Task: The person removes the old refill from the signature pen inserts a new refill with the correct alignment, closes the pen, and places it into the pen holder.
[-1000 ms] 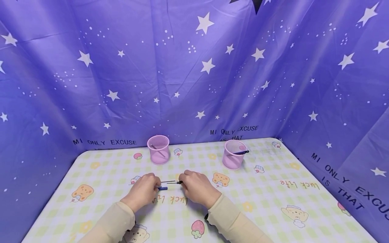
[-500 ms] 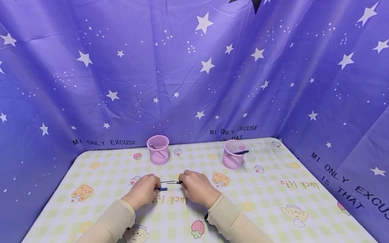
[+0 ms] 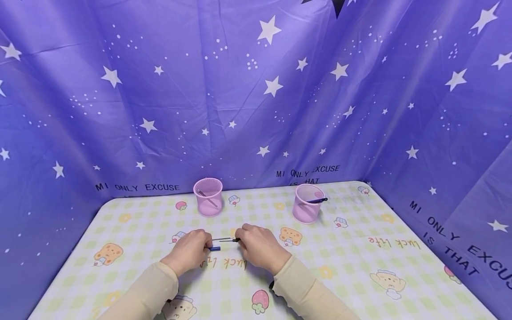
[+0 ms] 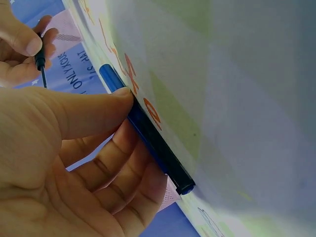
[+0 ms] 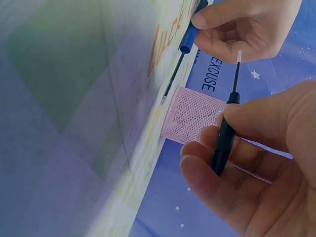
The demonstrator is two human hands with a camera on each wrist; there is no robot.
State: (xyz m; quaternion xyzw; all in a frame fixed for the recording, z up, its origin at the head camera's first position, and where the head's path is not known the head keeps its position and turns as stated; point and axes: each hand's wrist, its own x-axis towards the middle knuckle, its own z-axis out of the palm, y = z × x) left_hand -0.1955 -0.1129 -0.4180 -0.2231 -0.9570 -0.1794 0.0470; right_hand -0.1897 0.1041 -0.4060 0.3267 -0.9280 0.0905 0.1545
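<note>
My left hand [image 3: 191, 250] pinches a blue pen barrel [image 4: 148, 127] between thumb and fingers, close over the tablecloth. The barrel's open end [image 5: 185, 48] points toward my right hand [image 3: 259, 245]. Between thumb and curled fingers, that right hand holds the black front section of a pen [image 5: 225, 140]; a thin refill [image 5: 237, 74] with a whitish end sticks out of it toward the left. A second, loose-looking refill [image 5: 173, 79] with a metal tip shows beyond the barrel in the right wrist view, its far end hidden near the left hand.
Two pink mesh pen cups stand toward the back of the table. The left cup [image 3: 208, 204] has thin sticks inside; a dark pen [image 3: 317, 201] leans out of the right cup [image 3: 306, 213]. A checkered cloth [image 3: 352, 253] covers the table, with a purple starry curtain [image 3: 248, 98] around it.
The blue barrel in the left hand shifts and turns very slightly. The right hand keeps the same place with the black pen section.
</note>
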